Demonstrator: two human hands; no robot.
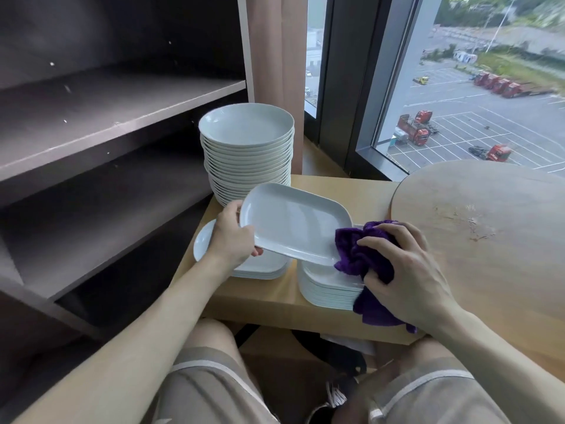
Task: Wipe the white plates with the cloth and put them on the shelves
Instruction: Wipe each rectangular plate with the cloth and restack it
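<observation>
Item in hand: one white rectangular ceramic plate, tilted above the light wooden bench near its left edge. The left hand grips the plate's left end so its face lies open to wiping, while the right hand has its fingers clenched round a bunched purple cloth pressed at the plate's near right corner. Awaiting, I judge: a stack of rectangular plates at the near edge and a tall stack of round white plates at the far left corner, with dark shelves just left, handy for stowing.
</observation>
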